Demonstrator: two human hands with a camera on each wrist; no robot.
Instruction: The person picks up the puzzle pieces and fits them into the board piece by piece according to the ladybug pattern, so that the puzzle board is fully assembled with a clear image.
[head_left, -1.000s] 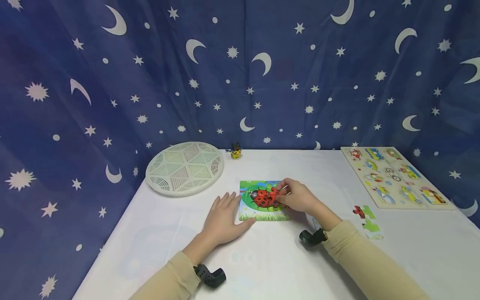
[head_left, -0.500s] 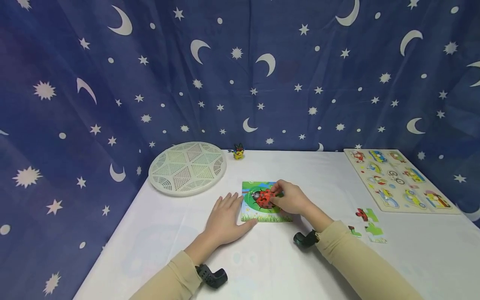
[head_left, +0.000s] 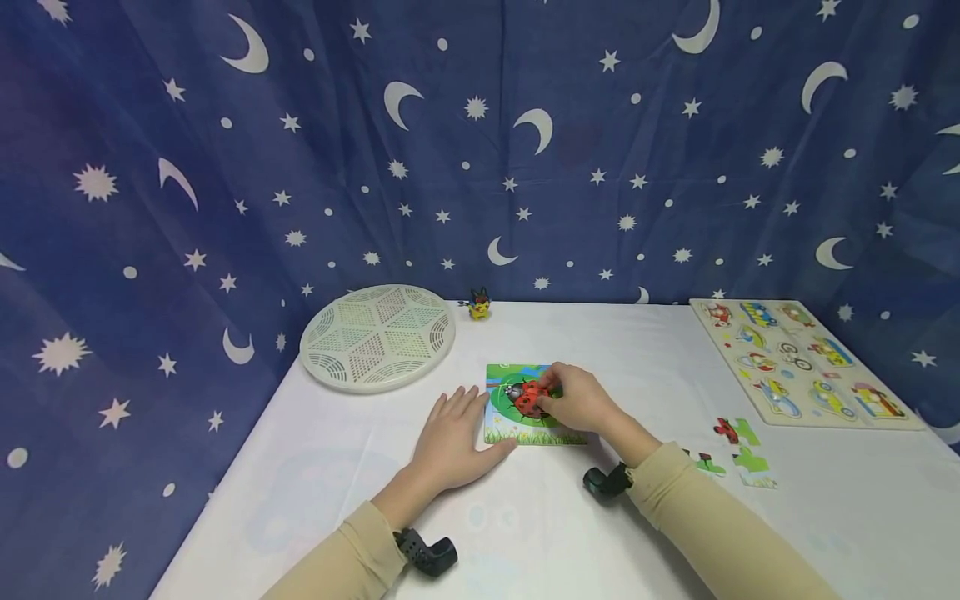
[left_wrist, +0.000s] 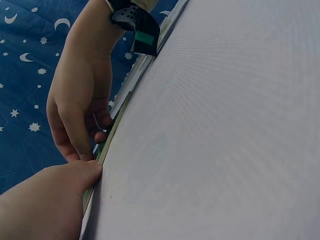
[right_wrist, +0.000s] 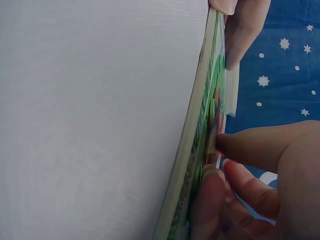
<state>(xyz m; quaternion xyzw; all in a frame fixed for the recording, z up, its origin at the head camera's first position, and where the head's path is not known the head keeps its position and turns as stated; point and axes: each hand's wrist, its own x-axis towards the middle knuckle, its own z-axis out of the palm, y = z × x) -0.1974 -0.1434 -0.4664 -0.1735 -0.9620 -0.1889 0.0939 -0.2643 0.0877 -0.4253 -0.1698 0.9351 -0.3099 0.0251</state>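
A small jigsaw puzzle board (head_left: 501, 432) with a ladybug picture lies on the white table in the head view. My left hand (head_left: 448, 446) rests flat at its left side, fingers spread, with the thumb touching the front edge. Over the right part of the ladybug, my right hand (head_left: 581, 402) pinches a red puzzle piece (right_wrist: 214, 131) between thumb and fingers. That piece is low against the board and mostly covered by the fingers. Loose pieces lie to the right: a red and green piece (head_left: 726, 430), a green one (head_left: 750, 460) and another (head_left: 708, 464) partly behind the sleeve.
A round pale perforated board (head_left: 378, 337) stands at the back left. Beside it is a small yellow toy figure (head_left: 479, 305). A wooden vehicle puzzle board (head_left: 806, 362) lies at the back right. A blue curtain (head_left: 480, 150) with moons and stars hangs behind the table.
My right hand has shifted a little left over the board with the puzzle piece, uncovering more of the loose pieces by the sleeve. The left hand stays in place.
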